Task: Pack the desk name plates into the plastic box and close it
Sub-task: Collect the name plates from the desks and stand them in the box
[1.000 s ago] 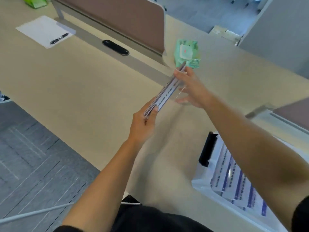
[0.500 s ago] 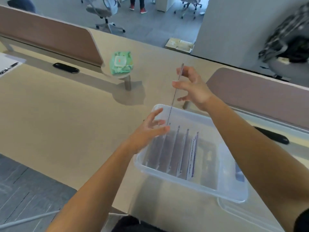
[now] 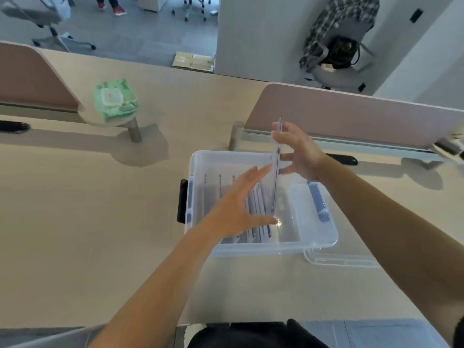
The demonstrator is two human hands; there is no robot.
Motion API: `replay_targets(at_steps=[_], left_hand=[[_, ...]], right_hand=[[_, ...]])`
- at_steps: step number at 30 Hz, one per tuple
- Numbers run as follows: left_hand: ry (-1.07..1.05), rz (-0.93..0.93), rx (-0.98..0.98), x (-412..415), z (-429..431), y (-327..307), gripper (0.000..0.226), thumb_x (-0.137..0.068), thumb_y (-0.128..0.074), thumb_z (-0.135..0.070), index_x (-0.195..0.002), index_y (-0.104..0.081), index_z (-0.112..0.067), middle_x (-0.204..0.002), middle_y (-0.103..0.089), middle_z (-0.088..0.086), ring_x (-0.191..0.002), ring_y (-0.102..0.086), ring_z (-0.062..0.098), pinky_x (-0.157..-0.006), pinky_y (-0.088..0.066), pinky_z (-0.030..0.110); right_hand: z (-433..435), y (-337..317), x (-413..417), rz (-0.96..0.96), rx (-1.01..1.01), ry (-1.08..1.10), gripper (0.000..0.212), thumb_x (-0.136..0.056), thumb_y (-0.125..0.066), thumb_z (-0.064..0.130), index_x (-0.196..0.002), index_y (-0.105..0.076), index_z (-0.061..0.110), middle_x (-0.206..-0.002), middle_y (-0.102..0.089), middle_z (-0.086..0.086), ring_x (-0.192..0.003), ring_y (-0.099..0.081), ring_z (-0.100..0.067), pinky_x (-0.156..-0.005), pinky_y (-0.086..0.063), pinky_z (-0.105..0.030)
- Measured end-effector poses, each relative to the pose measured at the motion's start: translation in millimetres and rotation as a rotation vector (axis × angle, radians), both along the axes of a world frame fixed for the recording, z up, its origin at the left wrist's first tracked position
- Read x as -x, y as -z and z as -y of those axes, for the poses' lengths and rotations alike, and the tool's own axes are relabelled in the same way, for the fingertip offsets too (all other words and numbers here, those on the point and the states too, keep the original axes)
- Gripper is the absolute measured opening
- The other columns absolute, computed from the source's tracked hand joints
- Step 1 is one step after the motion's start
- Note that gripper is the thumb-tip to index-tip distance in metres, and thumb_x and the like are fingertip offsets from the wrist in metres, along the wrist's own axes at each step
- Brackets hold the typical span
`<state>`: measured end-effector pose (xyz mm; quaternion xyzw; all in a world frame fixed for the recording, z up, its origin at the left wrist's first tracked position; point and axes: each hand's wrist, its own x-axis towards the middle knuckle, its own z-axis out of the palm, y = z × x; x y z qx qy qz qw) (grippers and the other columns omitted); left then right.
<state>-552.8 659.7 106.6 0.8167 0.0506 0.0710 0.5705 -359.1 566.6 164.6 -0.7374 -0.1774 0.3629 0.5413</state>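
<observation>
Plate (image 3: 276,169) in hand is now standing edge-on inside the plastic box (image 3: 261,243), its lower end going down near the bare right part of the floor; half a second ago I was seeing it held higher, above the far rim, so I am judging the insertion to be under way and nearly seated. The right hand (image 3: 298,151) is pinching the plate's upper end between thumb and fingers, a narrow grip closed on it. The left hand (image 3: 241,209) is lying flat and spread, gripping nothing, its fingertips steadying the plate's near side. To the left of it, the plates already packed (image 3: 256,204) are standing in a row on edge, partly hidden under that hand. The lid (image 3: 339,259) is lying under the box's near right corner, so closing is not yet begun. I am noting the desk (image 3: 100,222) beneath and a green wipes pack (image 3: 114,100) well apart, far left.
</observation>
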Motion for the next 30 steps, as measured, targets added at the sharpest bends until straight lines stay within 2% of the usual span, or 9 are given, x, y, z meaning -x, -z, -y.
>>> replay_targets(at_steps=[2,4,7,12,16,20,24,27,30], left_hand=[[0.028,0.131,-0.107,-6,8,8,0.086,-0.068,-0.085,-0.039,-0.138,-0.037,-0.054,-0.157,-0.019,-0.011,-0.142,-0.024,0.009,-0.115,-0.032,0.044],[0.075,0.217,-0.147,-13,19,14,0.075,-0.071,-0.084,-0.037,-0.136,-0.047,-0.046,-0.155,-0.024,-0.007,-0.141,-0.028,0.012,-0.114,-0.034,0.043],[0.142,0.201,-0.179,-25,33,15,0.07,-0.075,-0.081,-0.034,-0.133,-0.046,-0.052,-0.15,-0.032,-0.016,-0.137,-0.034,0.005,-0.114,-0.034,0.04],[0.19,0.099,-0.22,-48,53,27,0.075,-0.071,-0.083,-0.039,-0.126,-0.039,-0.065,-0.135,-0.039,-0.034,-0.123,-0.045,-0.005,-0.109,-0.04,0.033],[0.09,-0.083,-0.297,-66,44,39,0.075,-0.066,-0.081,-0.055,-0.118,-0.03,-0.072,-0.125,-0.033,-0.045,-0.117,-0.042,-0.012,-0.102,-0.04,0.024],[-0.091,-0.146,-0.407,-66,16,56,0.066,-0.072,-0.066,-0.069,-0.13,-0.042,-0.051,-0.139,-0.044,-0.019,-0.126,-0.043,0.005,-0.107,-0.038,0.033],[-0.204,-0.259,-0.535,-54,-16,68,0.068,-0.073,-0.056,-0.076,-0.132,-0.041,-0.046,-0.141,-0.045,-0.007,-0.131,-0.039,0.017,-0.109,-0.037,0.046],[-0.271,-0.337,-0.773,-41,-38,74,0.07,-0.076,-0.065,-0.064,-0.137,-0.044,-0.039,-0.143,-0.042,0.004,-0.134,-0.032,0.031,-0.11,-0.033,0.051],[-0.356,-0.365,-0.898,-30,-63,85,0.069,-0.075,-0.075,-0.052,-0.135,-0.051,-0.028,-0.144,-0.04,0.014,-0.133,-0.028,0.037,-0.108,-0.032,0.05]], right_hand=[[20,10,-2,0.003,0.01,0.045,0.057,-0.092,-0.06,0.044,-0.144,-0.038,0.036,-0.125,-0.047,0.017,-0.112,-0.052,-0.033,-0.066,-0.054,-0.038],[41,21,-8,-0.059,-0.02,0.08,0.061,-0.086,-0.063,0.051,-0.142,-0.04,0.043,-0.14,-0.042,0.008,-0.122,-0.046,-0.041,-0.082,-0.053,-0.052],[71,31,-15,-0.152,-0.062,0.028,0.055,-0.077,-0.067,0.056,-0.126,-0.042,0.06,-0.157,-0.026,0.002,-0.132,-0.033,-0.049,-0.099,-0.04,-0.069],[106,46,-40,-0.168,-0.126,0.023,0.05,-0.085,-0.065,0.038,-0.128,-0.043,0.05,-0.144,-0.042,-0.009,-0.124,-0.047,-0.046,-0.092,-0.049,-0.065],[114,69,-66,-0.152,-0.102,-0.054,0.062,-0.081,-0.072,0.036,-0.136,-0.045,0.044,-0.146,-0.046,0.005,-0.125,-0.052,-0.037,-0.092,-0.048,-0.066],[107,93,-83,-0.136,-0.015,-0.176,0.073,-0.072,-0.079,0.04,-0.137,-0.046,0.046,-0.151,-0.035,0.017,-0.13,-0.049,-0.021,-0.093,-0.05,-0.062],[86,115,-84,-0.204,0.073,-0.231,0.09,-0.068,-0.082,0.039,-0.146,-0.037,0.041,-0.156,-0.028,0.016,-0.134,-0.043,-0.024,-0.096,-0.046,-0.064],[69,132,-83,-0.249,0.14,-0.222,0.094,-0.071,-0.084,0.034,-0.149,-0.033,0.039,-0.157,-0.028,0.015,-0.133,-0.046,-0.028,-0.097,-0.044,-0.064],[58,146,-82,-0.251,0.206,-0.195,0.089,-0.073,-0.084,0.031,-0.147,-0.035,0.039,-0.157,-0.029,0.013,-0.135,-0.043,-0.031,-0.098,-0.041,-0.067]])
